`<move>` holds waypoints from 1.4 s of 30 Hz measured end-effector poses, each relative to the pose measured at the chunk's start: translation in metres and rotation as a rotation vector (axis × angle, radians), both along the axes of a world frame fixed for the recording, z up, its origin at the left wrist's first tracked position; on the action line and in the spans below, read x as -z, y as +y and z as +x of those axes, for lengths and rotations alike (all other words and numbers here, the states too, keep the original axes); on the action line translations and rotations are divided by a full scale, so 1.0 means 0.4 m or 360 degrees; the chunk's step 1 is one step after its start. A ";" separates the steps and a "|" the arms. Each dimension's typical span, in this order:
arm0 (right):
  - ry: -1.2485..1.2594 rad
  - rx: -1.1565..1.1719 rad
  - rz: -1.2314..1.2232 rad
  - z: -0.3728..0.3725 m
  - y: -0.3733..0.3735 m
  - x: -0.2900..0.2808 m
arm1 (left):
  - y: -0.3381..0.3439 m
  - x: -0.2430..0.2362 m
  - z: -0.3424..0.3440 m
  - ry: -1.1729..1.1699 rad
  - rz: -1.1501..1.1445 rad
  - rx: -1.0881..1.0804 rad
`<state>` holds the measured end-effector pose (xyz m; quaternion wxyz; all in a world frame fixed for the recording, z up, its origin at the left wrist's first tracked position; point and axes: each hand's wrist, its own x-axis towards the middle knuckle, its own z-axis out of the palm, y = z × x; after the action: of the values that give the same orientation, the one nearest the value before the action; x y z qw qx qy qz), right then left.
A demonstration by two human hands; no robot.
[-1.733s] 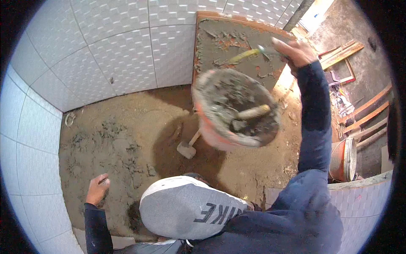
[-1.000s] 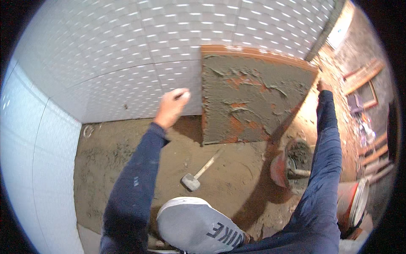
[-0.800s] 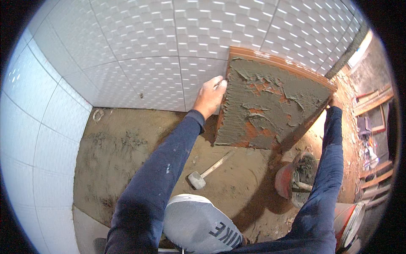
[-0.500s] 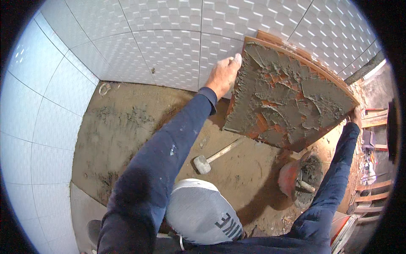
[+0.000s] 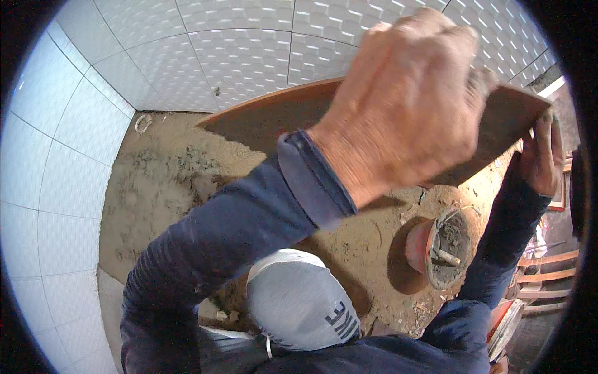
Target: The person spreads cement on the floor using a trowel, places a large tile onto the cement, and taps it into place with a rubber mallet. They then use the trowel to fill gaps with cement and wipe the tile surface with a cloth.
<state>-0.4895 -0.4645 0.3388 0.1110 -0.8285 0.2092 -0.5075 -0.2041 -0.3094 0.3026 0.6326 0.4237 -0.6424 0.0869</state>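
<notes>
1. Left hand (image 5: 405, 106) clamps the near edge of the large tile (image 5: 261, 118), held up flat above the sandy floor (image 5: 162, 187).
2. Right hand (image 5: 543, 156) grips its far corner, sharing the weight.
3. Mortar bucket (image 5: 436, 246) stands below, within reach.

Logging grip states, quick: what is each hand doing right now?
Left hand: closed on the large brown mortar-backed tile.
Right hand: gripping the tile's right edge.

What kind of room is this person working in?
Probably a small room being tiled, perhaps a bathroom: white textured wall tiles meet a bare sandy mortar floor, with an orange bucket of grey mortar standing nearby.
</notes>
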 end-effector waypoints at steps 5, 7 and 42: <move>0.0153 -0.0231 0.0011 0.311 0.242 -0.064 | 0.128 0.000 0.056 0.0241 0.0151 -0.0070; 0.0383 -0.0413 0.0190 0.405 0.287 -0.113 | 0.194 0.002 0.100 0.0375 0.0217 -0.0127; 0.0852 -0.0742 0.0338 0.924 0.556 0.258 | 0.821 -0.227 0.242 0.0437 -0.1307 -0.1357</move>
<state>-0.1198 -0.2422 0.2355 0.2505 -0.9411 0.0879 -0.2092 -0.1073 0.0191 0.3936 0.7310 0.3723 -0.2426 0.5179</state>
